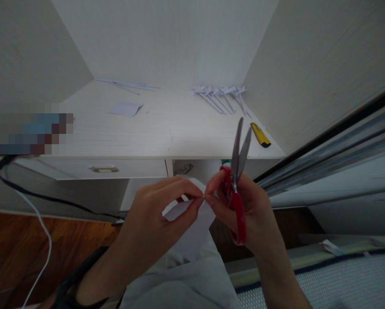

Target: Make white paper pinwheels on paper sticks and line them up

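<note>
A small piece of white paper [179, 210] sits just below the centre of the frame, held in front of the person's lap. The left hand [157, 210] pinches its upper edge between thumb and forefinger, the other fingers curled loosely underneath. The right hand [240, 210] meets it from the right, its thumb and forefinger tips closed on the same edge, so the two pinches touch at the paper's top corner.

The right hand also carries a pair of red-handled scissors [237, 180]. The handles lie against the palm and the lower fingers, and the blades point up toward the middle of the frame, parted only a little at the tips. The blades are clear of the paper.

Behind the hands, across the middle of the frame, runs a pale wooden desk [166, 133] set into an alcove. At its right edge, just above and right of the scissor tips, lies a yellow utility knife [260, 134]. Farther back, right of centre, a row of folded paper shapes [221, 96] with long stems lies on the desk. Left of centre rests a folded paper sheet [125, 108], and behind it, near the back wall, a few thin paper strips [128, 85].

At lower left, a black cable [44, 197] and a white cable [43, 227] trail over the wooden floor [15, 244].
</note>
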Demonstrator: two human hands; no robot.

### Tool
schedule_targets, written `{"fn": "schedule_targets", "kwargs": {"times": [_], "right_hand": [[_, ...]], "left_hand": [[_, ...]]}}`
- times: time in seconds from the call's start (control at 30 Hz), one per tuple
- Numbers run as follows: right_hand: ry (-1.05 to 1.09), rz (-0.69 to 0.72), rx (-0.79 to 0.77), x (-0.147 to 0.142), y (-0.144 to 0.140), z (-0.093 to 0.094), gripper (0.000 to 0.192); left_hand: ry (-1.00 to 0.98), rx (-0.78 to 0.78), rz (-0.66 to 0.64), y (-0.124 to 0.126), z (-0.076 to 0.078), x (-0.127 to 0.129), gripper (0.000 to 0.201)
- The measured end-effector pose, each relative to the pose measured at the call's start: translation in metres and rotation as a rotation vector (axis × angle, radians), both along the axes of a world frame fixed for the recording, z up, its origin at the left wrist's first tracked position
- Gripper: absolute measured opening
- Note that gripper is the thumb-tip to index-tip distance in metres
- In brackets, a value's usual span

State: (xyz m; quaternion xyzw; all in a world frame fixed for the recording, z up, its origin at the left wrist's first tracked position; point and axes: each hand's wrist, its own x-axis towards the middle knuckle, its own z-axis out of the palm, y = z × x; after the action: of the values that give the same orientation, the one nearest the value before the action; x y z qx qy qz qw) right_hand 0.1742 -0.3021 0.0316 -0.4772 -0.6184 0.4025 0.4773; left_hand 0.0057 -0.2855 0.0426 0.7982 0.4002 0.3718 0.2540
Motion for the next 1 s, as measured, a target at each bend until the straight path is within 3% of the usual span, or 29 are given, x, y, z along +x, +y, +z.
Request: {"fn": "schedule_targets", "kwargs": {"times": [0.37,0.43,0.57,0.73,0.83,1.0], "right_hand": [[0.055,-0.129,0.044,-0.01,-0.005,0.0,0.022],[0.109,-0.054,0.002,-0.004,-0.002,0.0,0.016],[0.333,0.157,-0.082,0.013,0.009,-0.002,0.016],[0.461,0.139,-0.13,0.016,0.016,-0.008,0.024],[0.397,0.196,-0.148,0.01,0.013,-0.008,0.026],[0.35,0.215,-0.109,0.002,0.007,-0.007,0.026]], "left_hand": [[0.025,0.136,0.08,-0.007,-0.005,0.007,0.009],[-0.056,0.014,0.052,-0.005,-0.002,0.004,0.01],[-0.336,-0.423,-0.091,0.004,0.004,-0.003,0.01],[-0.566,-0.841,-0.277,0.006,0.002,-0.004,0.008],[-0.671,-0.991,-0.304,0.005,-0.001,-0.001,0.008],[-0.746,-1.075,-0.326,0.003,-0.001,0.002,0.011]]}}
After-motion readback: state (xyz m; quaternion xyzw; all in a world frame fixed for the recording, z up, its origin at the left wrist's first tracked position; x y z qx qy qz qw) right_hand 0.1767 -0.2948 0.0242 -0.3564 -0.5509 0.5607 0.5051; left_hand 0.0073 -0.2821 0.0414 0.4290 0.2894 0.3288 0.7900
